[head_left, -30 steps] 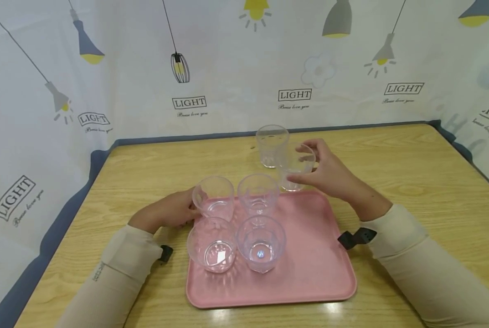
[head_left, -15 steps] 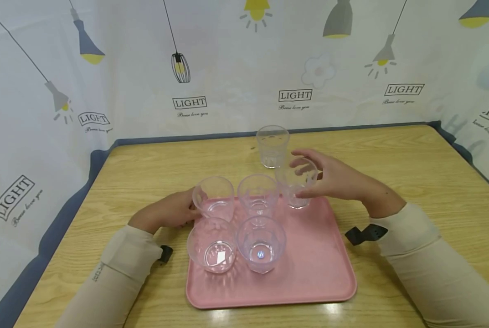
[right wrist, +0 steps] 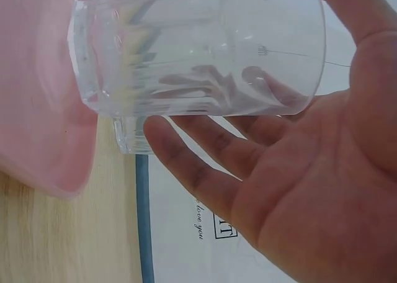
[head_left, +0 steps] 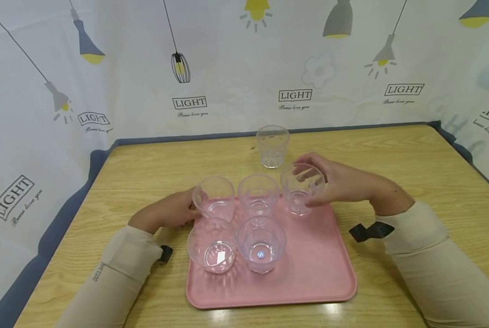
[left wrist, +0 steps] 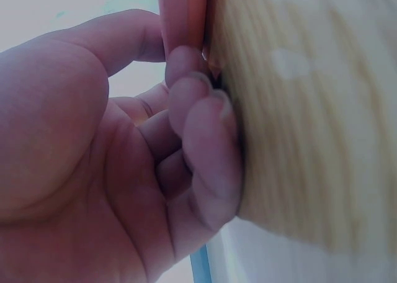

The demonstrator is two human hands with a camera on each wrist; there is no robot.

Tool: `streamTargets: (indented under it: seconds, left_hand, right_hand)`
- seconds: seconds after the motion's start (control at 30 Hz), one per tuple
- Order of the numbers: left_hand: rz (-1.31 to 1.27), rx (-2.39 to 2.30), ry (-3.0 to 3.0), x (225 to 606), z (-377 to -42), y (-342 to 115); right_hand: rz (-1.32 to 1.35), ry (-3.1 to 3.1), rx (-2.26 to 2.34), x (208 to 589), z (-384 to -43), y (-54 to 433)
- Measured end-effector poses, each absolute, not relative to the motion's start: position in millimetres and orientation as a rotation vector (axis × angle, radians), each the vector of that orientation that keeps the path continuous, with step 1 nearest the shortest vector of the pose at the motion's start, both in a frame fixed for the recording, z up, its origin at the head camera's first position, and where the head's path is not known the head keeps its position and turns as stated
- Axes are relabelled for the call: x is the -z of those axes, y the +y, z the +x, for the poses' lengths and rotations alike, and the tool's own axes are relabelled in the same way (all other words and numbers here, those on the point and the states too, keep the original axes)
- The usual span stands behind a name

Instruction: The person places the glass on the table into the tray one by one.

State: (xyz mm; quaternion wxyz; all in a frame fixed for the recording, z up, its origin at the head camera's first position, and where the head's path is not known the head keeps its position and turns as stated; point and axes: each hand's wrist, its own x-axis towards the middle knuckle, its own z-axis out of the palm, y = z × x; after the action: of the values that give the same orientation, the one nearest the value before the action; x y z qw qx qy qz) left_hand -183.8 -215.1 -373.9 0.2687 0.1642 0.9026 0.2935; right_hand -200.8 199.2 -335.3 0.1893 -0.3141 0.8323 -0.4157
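A pink tray (head_left: 310,273) lies on the wooden table. At its left edge, my left hand (head_left: 172,210) pinches the rim; in the left wrist view the thumb is on the tray's side (left wrist: 183,16) and the fingers curl beside it. My right hand (head_left: 342,182) holds a clear plastic cup (head_left: 297,205) upright at the tray's back right, with thumb and fingers on either side of its wall. In the right wrist view, the cup's (right wrist: 205,53) base is over or on the pink surface. Several similar cups, including a front-left one (head_left: 212,250), stand on the tray's left and middle.
Another clear cup (head_left: 272,148) stands on the table (head_left: 178,159) behind the tray. A white cloth (head_left: 244,59) printed with lamps hangs behind and around the table. Bare tray surface shows at the front right.
My right hand has brought the clear cup from behind the tray toward me and slightly right, onto the back-right part of the tray. The left hand has stayed at the tray's edge.
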Motion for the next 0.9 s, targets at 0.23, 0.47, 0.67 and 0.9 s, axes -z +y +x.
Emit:
streamTargets:
  seconds: [0.23, 0.47, 0.67, 0.9]
  left_hand:
    - [0.430, -0.794, 2.434, 373.9, -183.4, -215.0]
    - [0.425, -0.802, 2.432, 374.8, -183.0, -215.2]
    - [0.430, -0.811, 2.425, 374.2, -183.1, -214.6]
    - [0.439, -0.796, 2.428, 373.4, -182.6, -214.7]
  right_hand:
    - [-0.907, 2.274, 1.175, 332.1, -197.7, 200.8]
    - [-0.917, 2.259, 1.102, 331.3, -196.1, 200.9]
    - [-0.930, 2.236, 1.081, 333.1, -196.1, 202.4]
    - [-0.937, 2.208, 1.091, 336.2, -196.3, 202.7]
